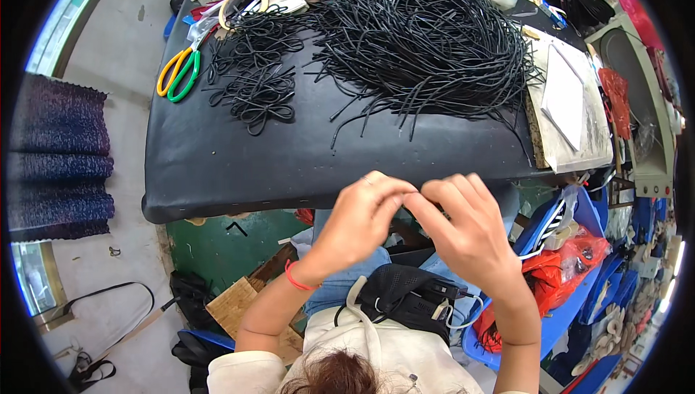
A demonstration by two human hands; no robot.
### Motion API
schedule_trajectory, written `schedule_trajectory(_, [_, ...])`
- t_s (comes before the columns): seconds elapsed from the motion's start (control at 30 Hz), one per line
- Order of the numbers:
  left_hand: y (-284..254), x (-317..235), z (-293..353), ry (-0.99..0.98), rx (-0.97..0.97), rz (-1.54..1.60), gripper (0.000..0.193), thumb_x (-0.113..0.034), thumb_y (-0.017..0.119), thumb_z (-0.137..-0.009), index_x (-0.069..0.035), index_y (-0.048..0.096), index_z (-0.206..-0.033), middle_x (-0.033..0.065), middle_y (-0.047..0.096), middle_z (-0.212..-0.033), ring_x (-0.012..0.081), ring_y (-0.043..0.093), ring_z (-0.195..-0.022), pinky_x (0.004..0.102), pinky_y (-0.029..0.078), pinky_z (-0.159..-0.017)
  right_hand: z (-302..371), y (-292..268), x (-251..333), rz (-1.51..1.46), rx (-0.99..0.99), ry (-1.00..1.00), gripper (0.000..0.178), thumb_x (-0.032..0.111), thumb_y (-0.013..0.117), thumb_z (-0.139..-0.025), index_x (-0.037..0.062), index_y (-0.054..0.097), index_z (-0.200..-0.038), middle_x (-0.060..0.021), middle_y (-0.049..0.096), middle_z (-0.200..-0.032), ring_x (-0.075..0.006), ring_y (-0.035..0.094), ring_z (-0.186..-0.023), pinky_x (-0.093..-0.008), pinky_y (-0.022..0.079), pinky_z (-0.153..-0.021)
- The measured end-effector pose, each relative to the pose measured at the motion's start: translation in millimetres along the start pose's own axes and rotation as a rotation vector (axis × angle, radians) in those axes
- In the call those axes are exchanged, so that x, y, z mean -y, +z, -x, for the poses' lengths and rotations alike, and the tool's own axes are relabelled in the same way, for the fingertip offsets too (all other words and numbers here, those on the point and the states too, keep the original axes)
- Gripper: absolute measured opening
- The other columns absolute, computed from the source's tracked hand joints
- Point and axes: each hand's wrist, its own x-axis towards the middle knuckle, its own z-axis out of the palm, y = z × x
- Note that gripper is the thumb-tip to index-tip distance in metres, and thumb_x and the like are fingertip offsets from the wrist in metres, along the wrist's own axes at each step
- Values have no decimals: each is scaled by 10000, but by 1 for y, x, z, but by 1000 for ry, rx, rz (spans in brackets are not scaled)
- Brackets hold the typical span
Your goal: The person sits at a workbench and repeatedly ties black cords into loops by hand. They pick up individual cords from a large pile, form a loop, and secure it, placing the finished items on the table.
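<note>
My left hand (356, 219) and my right hand (469, 229) meet fingertip to fingertip just in front of the table's near edge. Both are closed in a pinch, and whatever lies between the fingers is too small or hidden to make out. Beyond them a large loose heap of black cords (427, 39) spreads over the black-covered table (239, 166). Left of the heap lie several looped bundles of black cord (260, 97). A pair of scissors (182, 74) with one yellow and one green handle rests near the table's left edge.
A worn board (590, 137) with white sheets (563, 101) lies at the table's right end. Below it stands a blue tub (579, 307) with red plastic bags (554, 278). A tape roll (242, 4) sits at the back left. On my lap is a black pouch (405, 296) with a white cable.
</note>
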Motion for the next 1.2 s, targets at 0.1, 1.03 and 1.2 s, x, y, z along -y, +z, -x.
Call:
schedule_trajectory(0.1, [-5,-8,7,-71,82,189,158,7,550,-833,44,610,-974,83,590,-836,155,580,-747,267,473,-696,-12,6,-28,-161,-90,58,139,14,599,-692,36,580,-827,-83,517,-762,-241,514,-701,-337,409,-623])
schedule_trajectory(1.03, [28,-10,4,-85,-402,787,144,29,587,-818,15,595,-961,82,629,-910,105,592,-825,237,493,-753,6,32,23,-692,-309,751,91,47,624,-815,-1,558,-776,11,566,-594,-2,486,-523,-159,375,-452])
schedule_trajectory(1.2, [28,-10,1,-41,-410,674,208,62,591,-798,17,562,-998,85,628,-902,93,587,-828,228,483,-749,3,35,18,-956,-355,869,168,95,682,-791,3,542,-781,15,559,-614,-1,467,-534,-152,365,-463])
